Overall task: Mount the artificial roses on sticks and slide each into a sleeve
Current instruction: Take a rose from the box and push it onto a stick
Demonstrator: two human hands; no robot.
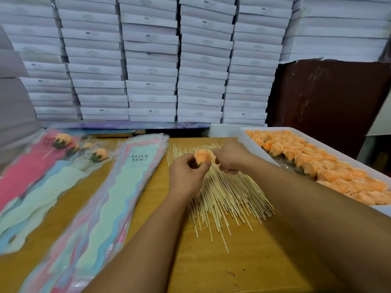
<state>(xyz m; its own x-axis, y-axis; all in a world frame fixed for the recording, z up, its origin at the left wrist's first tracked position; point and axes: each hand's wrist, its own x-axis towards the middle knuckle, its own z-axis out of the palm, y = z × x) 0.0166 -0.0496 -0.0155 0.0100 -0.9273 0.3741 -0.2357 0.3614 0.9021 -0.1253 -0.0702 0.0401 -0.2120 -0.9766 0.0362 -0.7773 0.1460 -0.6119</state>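
My left hand grips an orange rose head by its green base, above a heap of thin wooden sticks spread on the table. My right hand is just right of the rose with its fingers curled, pinching at a stick; the stick itself is hard to make out. A white box at the right holds several orange rose heads. A stack of pastel "LOVE YOU" sleeves lies left of the sticks. Farther left lie finished sleeved roses.
The wooden table runs toward me. Tall stacks of white flat boxes wall off the back. A dark brown panel stands at the back right. Grey boxes rise at the far left.
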